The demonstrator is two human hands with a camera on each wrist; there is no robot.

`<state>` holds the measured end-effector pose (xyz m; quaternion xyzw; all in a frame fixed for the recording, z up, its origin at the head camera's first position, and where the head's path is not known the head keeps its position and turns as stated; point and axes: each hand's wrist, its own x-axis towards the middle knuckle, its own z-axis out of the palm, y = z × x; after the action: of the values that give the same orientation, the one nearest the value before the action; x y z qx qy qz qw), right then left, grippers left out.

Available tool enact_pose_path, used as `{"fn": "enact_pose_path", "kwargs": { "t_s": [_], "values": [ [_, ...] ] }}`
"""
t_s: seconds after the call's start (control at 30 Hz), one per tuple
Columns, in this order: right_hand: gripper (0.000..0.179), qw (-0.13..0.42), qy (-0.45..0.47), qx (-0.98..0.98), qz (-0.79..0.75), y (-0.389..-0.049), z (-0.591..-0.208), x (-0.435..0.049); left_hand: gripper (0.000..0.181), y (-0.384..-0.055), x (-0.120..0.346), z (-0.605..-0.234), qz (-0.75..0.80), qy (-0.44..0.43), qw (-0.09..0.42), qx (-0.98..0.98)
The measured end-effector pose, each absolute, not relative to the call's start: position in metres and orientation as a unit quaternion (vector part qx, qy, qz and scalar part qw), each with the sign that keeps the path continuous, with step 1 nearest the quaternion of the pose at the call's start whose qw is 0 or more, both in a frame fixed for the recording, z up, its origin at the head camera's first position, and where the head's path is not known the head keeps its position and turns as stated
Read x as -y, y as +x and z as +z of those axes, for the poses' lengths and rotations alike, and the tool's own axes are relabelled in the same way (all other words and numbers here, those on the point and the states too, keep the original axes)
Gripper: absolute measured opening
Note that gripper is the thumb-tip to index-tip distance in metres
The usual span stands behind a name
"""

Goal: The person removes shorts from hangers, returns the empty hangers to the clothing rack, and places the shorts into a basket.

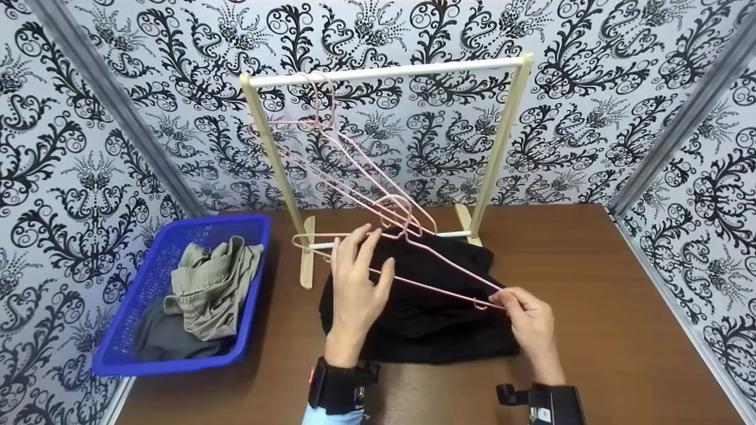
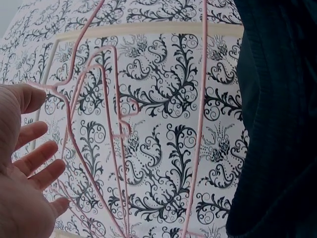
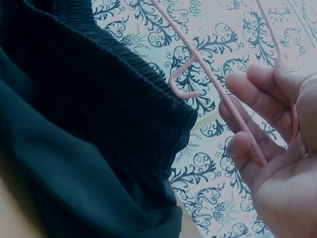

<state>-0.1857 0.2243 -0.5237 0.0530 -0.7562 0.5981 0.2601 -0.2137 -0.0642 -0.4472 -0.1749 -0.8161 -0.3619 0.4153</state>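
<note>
My right hand [image 1: 531,324] pinches one end of a pink hanger [image 1: 437,289]. In the right wrist view the fingers [image 3: 242,144] curl around that end, near a small hook on its lower bar. My left hand [image 1: 357,289] stands raised by the hanger's other half, fingers loosely spread and holding nothing. A black garment [image 1: 437,336] lies bunched on the table beneath the hanger. Its gathered elastic waistband [image 3: 129,64] shows in the right wrist view.
Behind the hands stands a wooden rack [image 1: 508,124] with a white top bar [image 1: 413,71]. Two pink hangers [image 1: 360,154] hang near its left end. A blue basket [image 1: 177,367] at left contains a khaki garment [image 1: 207,289] and a dark grey one [image 1: 171,330]. Patterned walls enclose the brown table [image 1: 590,283].
</note>
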Motion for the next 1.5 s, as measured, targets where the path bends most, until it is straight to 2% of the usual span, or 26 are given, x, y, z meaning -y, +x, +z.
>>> {"fn": "enact_pose_path", "kwargs": {
  "t_s": [0.33,0.7,1.33,1.5],
  "values": [
    [0.018,0.274,0.039,0.747,0.604,-0.19,-0.505,-0.219,0.053,-0.219,0.08,-0.452,-0.305,-0.145,0.43,0.837],
    [0.017,0.279,0.037,0.761,0.585,-0.199,-0.48,-0.212,0.051,-0.225,0.1,-0.459,-0.256,-0.127,0.421,0.861],
    [0.019,0.291,0.077,0.746,0.594,-0.207,-0.44,-0.193,0.052,-0.233,0.123,-0.463,-0.167,-0.121,0.36,0.91],
    [0.019,0.295,0.079,0.743,0.596,-0.207,-0.431,-0.186,0.052,-0.233,0.124,-0.466,-0.162,-0.126,0.36,0.91]
  ]
}}
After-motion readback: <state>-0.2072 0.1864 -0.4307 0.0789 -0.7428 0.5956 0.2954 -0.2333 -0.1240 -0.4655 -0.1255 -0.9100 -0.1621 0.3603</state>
